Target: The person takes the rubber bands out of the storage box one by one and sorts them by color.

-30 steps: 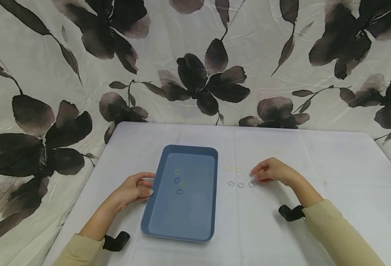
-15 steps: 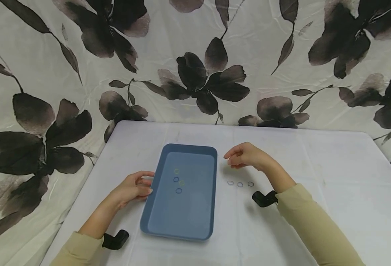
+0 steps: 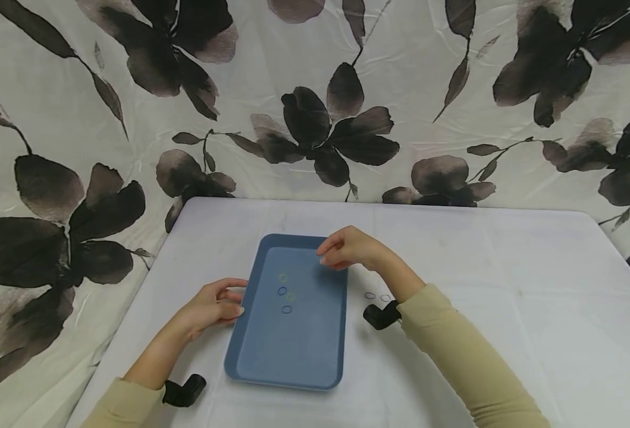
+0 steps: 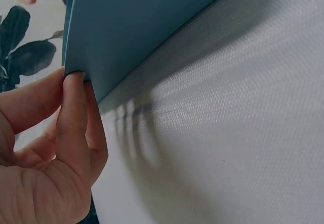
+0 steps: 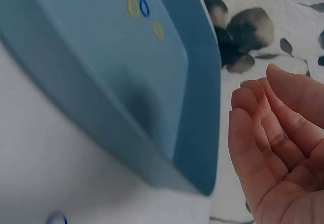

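A blue rectangular tray (image 3: 293,351) lies on the white table. My left hand (image 3: 210,306) holds its left side, thumb and fingertips against the rim in the left wrist view. Inside the tray lie two thin yellow rings (image 5: 129,6) and two blue rings (image 5: 140,7), like small rubber bands. Over the tray's far right corner, my right hand (image 3: 349,249) hovers with fingers bent towards the thumb. No ring shows at its fingertips, and I cannot tell whether it pinches one. Two blue rings (image 3: 365,295) show on the table beside my right forearm.
A white cloth covers the table (image 3: 507,267). Behind it hangs a curtain (image 3: 427,59) with dark flowers. Black wrist cameras (image 3: 381,316) project below both wrists, the right one close to the table rings.
My right hand has moved left from beside the table rings to over the tray's far right corner. The forearm now covers part of the ring rows. My left hand and the tray stay put.
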A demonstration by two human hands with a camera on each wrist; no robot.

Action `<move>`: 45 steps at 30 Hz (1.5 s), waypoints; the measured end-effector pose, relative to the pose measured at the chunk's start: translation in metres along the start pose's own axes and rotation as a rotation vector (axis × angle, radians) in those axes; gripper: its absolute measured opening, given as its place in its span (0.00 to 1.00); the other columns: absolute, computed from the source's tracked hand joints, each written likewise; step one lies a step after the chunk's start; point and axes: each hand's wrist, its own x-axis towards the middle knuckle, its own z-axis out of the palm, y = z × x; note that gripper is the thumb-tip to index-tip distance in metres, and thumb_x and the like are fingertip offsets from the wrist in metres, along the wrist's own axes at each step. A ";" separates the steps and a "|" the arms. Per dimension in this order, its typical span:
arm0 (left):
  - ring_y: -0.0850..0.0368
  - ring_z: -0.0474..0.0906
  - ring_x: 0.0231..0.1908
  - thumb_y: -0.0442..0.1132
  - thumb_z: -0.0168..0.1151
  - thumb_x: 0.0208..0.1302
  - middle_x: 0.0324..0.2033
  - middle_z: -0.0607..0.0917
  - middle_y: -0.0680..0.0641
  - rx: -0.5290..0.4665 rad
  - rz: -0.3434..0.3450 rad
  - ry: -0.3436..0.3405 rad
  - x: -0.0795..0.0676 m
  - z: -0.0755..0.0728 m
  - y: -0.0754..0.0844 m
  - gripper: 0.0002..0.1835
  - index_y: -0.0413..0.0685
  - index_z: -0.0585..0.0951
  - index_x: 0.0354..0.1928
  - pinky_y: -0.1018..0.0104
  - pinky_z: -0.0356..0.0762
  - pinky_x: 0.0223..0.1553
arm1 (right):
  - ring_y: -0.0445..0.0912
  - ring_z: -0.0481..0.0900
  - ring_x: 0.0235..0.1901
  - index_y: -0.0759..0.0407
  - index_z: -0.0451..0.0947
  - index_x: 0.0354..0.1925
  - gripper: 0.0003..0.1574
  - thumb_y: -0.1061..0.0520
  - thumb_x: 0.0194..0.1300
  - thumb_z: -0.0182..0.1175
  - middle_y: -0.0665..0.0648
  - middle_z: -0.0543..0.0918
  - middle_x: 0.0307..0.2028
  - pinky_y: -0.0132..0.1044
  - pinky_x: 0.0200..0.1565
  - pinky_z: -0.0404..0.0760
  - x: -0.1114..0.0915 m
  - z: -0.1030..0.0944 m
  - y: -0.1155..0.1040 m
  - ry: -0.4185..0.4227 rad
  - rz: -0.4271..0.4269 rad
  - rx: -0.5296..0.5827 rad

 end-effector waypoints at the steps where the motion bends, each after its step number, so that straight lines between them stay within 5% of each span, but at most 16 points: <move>1: 0.56 0.77 0.35 0.25 0.60 0.56 0.44 0.75 0.36 -0.004 -0.002 0.002 0.001 0.000 0.000 0.33 0.33 0.62 0.65 0.64 0.78 0.35 | 0.42 0.79 0.29 0.72 0.78 0.45 0.17 0.67 0.55 0.64 0.52 0.82 0.26 0.38 0.38 0.80 0.002 0.004 0.000 -0.004 -0.003 0.001; 11: 0.56 0.77 0.34 0.24 0.60 0.56 0.44 0.75 0.36 0.000 -0.007 0.014 0.002 0.000 0.001 0.32 0.33 0.62 0.64 0.64 0.78 0.34 | 0.43 0.77 0.25 0.72 0.79 0.43 0.15 0.70 0.54 0.63 0.53 0.79 0.21 0.36 0.33 0.79 0.032 0.045 -0.005 -0.024 -0.050 -0.070; 18: 0.56 0.77 0.34 0.25 0.59 0.56 0.44 0.74 0.36 0.004 -0.001 0.002 0.001 0.000 0.001 0.33 0.32 0.62 0.64 0.64 0.77 0.34 | 0.43 0.75 0.21 0.68 0.82 0.38 0.12 0.69 0.52 0.66 0.55 0.80 0.20 0.33 0.27 0.76 0.046 0.067 0.001 0.080 -0.056 -0.172; 36: 0.55 0.77 0.35 0.25 0.60 0.57 0.44 0.74 0.36 -0.008 -0.016 -0.003 -0.002 0.002 -0.002 0.33 0.32 0.61 0.64 0.64 0.78 0.34 | 0.38 0.68 0.16 0.61 0.84 0.33 0.10 0.64 0.48 0.71 0.50 0.76 0.16 0.28 0.22 0.67 0.054 0.091 0.027 0.196 -0.206 -0.451; 45: 0.56 0.77 0.34 0.25 0.60 0.56 0.44 0.75 0.36 -0.006 -0.005 0.000 0.000 0.000 0.000 0.33 0.32 0.61 0.64 0.65 0.77 0.34 | 0.41 0.71 0.22 0.59 0.82 0.22 0.05 0.63 0.49 0.70 0.51 0.81 0.22 0.32 0.30 0.71 0.056 0.092 0.024 0.220 -0.200 -0.540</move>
